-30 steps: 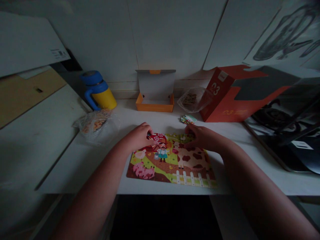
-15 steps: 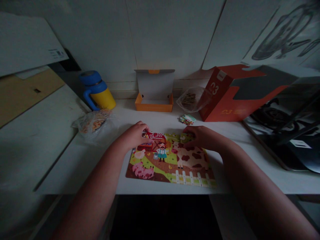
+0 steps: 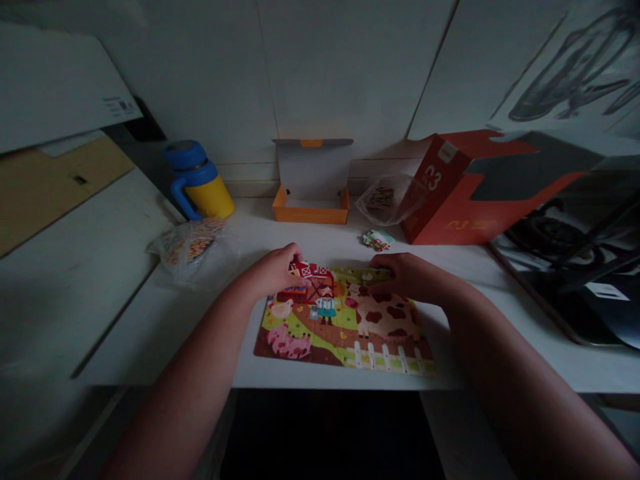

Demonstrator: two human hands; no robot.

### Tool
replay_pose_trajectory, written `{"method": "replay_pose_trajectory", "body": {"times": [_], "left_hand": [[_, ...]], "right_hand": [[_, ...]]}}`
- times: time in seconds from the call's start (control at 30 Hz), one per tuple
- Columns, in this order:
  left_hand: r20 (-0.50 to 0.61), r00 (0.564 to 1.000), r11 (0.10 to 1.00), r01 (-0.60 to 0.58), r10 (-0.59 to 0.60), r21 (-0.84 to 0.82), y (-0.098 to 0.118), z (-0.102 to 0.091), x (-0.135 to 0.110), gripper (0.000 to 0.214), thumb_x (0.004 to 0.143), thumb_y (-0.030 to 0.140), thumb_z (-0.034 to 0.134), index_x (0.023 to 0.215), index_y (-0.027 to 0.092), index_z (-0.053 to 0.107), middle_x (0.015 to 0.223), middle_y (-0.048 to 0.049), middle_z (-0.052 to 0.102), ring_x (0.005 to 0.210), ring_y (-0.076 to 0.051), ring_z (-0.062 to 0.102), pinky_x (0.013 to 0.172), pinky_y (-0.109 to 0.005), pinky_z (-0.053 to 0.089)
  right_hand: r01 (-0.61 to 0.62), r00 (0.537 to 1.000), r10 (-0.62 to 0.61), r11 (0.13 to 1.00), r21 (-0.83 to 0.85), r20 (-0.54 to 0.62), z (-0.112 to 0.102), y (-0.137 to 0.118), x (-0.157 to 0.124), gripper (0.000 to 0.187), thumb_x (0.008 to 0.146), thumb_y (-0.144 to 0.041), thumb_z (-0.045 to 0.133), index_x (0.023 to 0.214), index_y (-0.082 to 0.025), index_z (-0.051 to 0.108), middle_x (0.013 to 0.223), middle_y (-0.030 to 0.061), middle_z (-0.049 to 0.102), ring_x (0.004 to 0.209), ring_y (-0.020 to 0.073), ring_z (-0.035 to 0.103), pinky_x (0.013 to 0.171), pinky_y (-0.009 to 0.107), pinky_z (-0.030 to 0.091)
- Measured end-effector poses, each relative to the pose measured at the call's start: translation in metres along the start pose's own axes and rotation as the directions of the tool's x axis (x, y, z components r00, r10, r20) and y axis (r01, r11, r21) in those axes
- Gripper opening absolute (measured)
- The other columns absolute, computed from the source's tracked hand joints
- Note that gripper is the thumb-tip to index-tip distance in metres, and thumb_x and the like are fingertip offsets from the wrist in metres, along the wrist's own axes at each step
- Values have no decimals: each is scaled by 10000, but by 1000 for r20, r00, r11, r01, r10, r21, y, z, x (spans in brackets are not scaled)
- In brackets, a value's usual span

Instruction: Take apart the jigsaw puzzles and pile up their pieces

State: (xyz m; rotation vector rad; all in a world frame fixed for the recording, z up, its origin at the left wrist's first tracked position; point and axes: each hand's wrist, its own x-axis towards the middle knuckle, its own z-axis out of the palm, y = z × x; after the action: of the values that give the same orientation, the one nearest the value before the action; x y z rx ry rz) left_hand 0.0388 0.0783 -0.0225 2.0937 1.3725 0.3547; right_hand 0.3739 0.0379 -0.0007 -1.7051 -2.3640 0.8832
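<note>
At the upper left of the frame, a white panel (image 3: 55, 83) with small dark print juts in over a tan board (image 3: 65, 177). To their right stands a blue and yellow mug (image 3: 207, 193), its handle to the left. Below the mug, a clear bag of sticks (image 3: 193, 248) lies on the white table (image 3: 150, 340).

Left of centre, the left hand (image 3: 274, 273) reaches to the upper left corner of a farm-picture puzzle (image 3: 327, 333). Its thumb lies over the puzzle and its fingers curl at the top edge; whether they pinch a piece I cannot tell.

The puzzle lies flat in the lower centre of the frame, stretching between the two hands and down below them, near the table's front edge. It shows a red barn, a figure in teal overalls, a pink pig, a cow and a white fence. Above it, at centre, an open orange box (image 3: 311, 215) stands by the wall, lid raised.

Just above the right hand (image 3: 407, 275) is a small pile of loose pieces (image 3: 377, 240). That hand arches over the puzzle's upper right corner, thumb and forefinger curved; I cannot tell whether they grip anything. Farther up, a second bag of sticks (image 3: 381, 198) sits against a tall red box (image 3: 445, 207). A black appliance (image 3: 575, 307) fills the right edge.
</note>
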Motion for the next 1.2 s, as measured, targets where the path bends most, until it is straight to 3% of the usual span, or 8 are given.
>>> {"method": "replay_pose_trajectory", "body": {"times": [0.1,0.27,0.43,0.57,0.63,0.73,1.0,1.2], "left_hand": [[63,998,987,15,-5,-159,-1,-2,0,433,711,354,798,1073,229,597,1016,-28,745,858,-216,680,695,-301,466],[56,998,988,35,-26,-151,6,-11,-2,246,786,426,731,866,212,639,774,11,679,710,-191,619,631,-297,425],[41,998,964,-30,43,-263,19,6,1,276,832,456,746,934,217,651,837,14,703,765,-192,642,680,-295,469],[-21,988,987,-156,155,-46,25,25,5,288,833,423,791,995,212,680,988,-37,698,919,-229,664,820,-330,517],[-53,972,969,-224,230,98,25,29,7,308,829,404,815,1028,209,685,1097,-66,658,1024,-244,648,917,-344,511],[-40,961,950,-262,273,171,24,30,8,334,836,390,820,1068,206,668,1143,-75,615,1068,-249,631,962,-350,506],[-9,981,976,-194,196,100,24,28,12,445,734,390,885,1059,191,654,1131,-73,638,1040,-261,644,909,-354,503],[51,996,980,-66,77,-188,31,27,6,440,720,326,858,1067,223,606,926,-10,728,785,-210,644,675,-309,441]], "right_hand": [[16,1000,-15,999,42,-23,-1,-3,-1,389,818,-577,753,1045,-262,738,850,23,768,732,231,674,646,330,462],[23,995,-11,992,123,-96,4,-7,2,419,807,-597,757,1022,-239,733,795,16,742,709,223,658,628,326,457],[74,987,-55,989,125,-151,17,-13,9,390,799,-487,780,1095,-239,726,959,50,776,826,246,697,716,343,508],[61,983,-65,998,-26,-174,25,-10,16,589,771,-524,813,1271,-235,697,1128,110,771,981,302,714,840,392,534],[83,978,-99,992,-96,-186,28,-6,19,571,783,-541,797,1248,-221,715,1186,139,751,1049,323,703,895,415,531],[113,967,-145,981,-157,-209,31,-2,22,485,801,-520,776,1159,-194,742,1201,167,724,1059,328,688,907,426,527],[74,970,-96,992,-106,-223,34,-9,18,479,742,-463,846,1099,-199,668,1088,125,726,936,278,670,787,357,494],[74,977,-73,997,-2,-201,31,-16,14,424,747,-411,814,1091,-221,653,978,74,744,823,247,652,704,336,443]]}}
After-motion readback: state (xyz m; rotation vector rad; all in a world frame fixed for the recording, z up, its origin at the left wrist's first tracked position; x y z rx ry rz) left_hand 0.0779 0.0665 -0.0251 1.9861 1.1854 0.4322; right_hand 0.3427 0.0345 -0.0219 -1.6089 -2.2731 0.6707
